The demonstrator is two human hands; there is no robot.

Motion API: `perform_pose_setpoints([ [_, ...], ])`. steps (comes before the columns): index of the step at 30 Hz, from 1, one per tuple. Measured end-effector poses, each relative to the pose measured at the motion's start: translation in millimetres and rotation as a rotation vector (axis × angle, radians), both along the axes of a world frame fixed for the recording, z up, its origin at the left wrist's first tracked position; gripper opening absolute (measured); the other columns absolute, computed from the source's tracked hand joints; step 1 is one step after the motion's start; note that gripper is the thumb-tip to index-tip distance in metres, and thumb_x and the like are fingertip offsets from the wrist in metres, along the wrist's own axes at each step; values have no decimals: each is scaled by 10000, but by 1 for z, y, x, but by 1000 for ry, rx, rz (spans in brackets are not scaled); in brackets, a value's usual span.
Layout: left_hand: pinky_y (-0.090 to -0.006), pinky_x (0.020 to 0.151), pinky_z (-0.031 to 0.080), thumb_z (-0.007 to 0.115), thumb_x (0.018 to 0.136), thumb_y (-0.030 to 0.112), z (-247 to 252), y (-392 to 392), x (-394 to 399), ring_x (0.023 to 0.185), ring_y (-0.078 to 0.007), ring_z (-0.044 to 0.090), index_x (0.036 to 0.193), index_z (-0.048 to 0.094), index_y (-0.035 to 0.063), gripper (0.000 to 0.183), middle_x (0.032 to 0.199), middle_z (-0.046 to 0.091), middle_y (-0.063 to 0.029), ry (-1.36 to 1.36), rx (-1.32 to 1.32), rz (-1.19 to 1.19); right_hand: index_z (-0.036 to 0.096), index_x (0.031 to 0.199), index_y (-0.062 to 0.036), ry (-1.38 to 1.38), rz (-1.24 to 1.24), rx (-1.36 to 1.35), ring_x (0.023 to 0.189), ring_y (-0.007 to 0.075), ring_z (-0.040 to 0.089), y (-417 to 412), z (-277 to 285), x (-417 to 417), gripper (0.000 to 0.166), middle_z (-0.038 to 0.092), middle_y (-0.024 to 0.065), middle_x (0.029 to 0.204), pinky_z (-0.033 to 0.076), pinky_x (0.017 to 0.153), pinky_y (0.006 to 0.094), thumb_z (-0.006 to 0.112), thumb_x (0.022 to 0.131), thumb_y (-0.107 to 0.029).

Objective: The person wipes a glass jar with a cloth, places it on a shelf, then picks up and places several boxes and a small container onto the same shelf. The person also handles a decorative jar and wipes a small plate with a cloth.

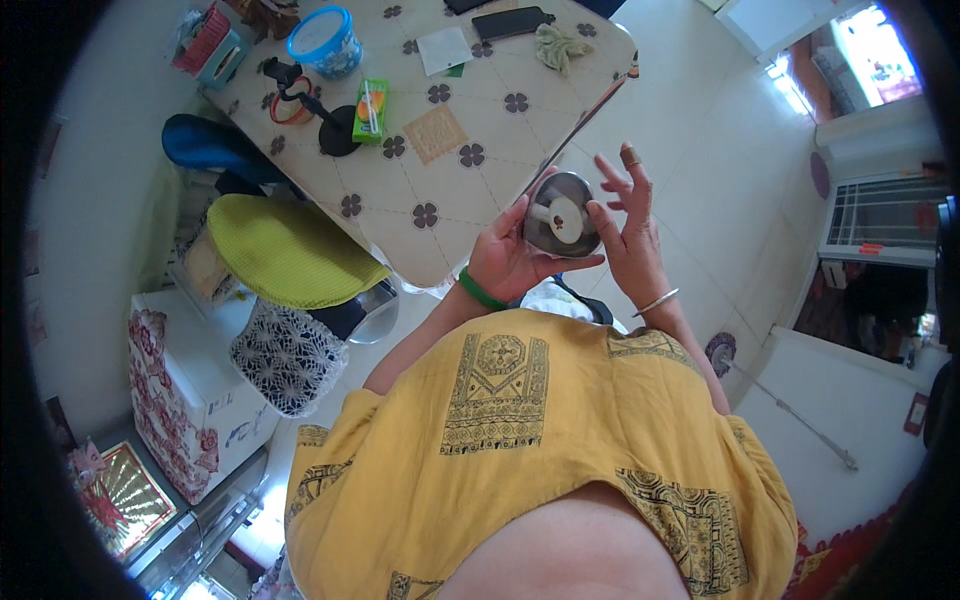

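My left hand (506, 259), with a green band at the wrist, holds a small round metal bowl (536, 234) from below and the side. Inside the bowl lies a white spoon-like piece (566, 223) with a small dark reddish mark on it. The thumb of my right hand (634, 217) touches the bowl's right rim, near the white piece. Its other fingers are spread and raised, one with a brownish wrap or ring near its tip. A silvery bangle is on the right wrist.
Ahead is a table (450, 247) with a patterned cover. On it are a juice carton (370, 111), a black phone stand (340, 131), a blue-lidded tub (325, 43), a black case (514, 24) and a crumpled cloth (560, 49). A yellow-green padded chair (292, 251) stands left.
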State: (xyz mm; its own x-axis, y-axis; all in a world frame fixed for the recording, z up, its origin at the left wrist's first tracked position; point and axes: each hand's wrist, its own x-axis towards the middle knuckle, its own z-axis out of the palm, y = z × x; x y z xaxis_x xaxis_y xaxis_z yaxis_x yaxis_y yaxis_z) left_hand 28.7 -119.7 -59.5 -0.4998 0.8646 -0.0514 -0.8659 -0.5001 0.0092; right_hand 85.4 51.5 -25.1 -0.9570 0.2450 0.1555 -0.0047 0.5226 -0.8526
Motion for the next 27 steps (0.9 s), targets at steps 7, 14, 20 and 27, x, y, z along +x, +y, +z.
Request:
perform_pose_setpoints([
  [7, -609, 1066, 377, 447, 1030, 320, -20, 13, 6, 1345, -341, 415, 1458, 381, 270, 435, 1490, 384, -106, -6, -4, 174, 239, 1509, -58, 48, 164, 172, 1255, 367, 464, -18, 5, 3, 1084, 440, 166, 1451, 408, 1055, 443, 878, 657, -260],
  [14, -473, 1102, 398, 547, 998, 247, -24, 13, 6, 1348, -287, 413, 1491, 309, 239, 547, 1462, 398, -72, 104, -142, 147, 257, 1490, -50, 33, 103, 35, 1289, 370, 470, -17, -5, -1, 1029, 428, 214, 1443, 420, 1061, 441, 855, 670, -218],
  [20, -490, 1021, 482, 563, 987, 202, -24, 12, 9, 1309, -287, 455, 1497, 290, 246, 580, 1439, 397, -98, 153, -181, 175, 295, 1468, -81, -5, 149, -46, 1168, 335, 590, -14, 18, -3, 978, 549, 216, 1326, 489, 979, 426, 825, 654, -193],
  [27, -586, 1014, 469, 547, 993, 289, -26, 5, 9, 1321, -336, 444, 1496, 292, 248, 565, 1455, 385, -111, 114, -122, 173, 223, 1477, -103, 41, 209, -167, 1250, 321, 542, -2, 10, -7, 980, 466, 177, 1444, 473, 991, 449, 814, 704, -222],
])
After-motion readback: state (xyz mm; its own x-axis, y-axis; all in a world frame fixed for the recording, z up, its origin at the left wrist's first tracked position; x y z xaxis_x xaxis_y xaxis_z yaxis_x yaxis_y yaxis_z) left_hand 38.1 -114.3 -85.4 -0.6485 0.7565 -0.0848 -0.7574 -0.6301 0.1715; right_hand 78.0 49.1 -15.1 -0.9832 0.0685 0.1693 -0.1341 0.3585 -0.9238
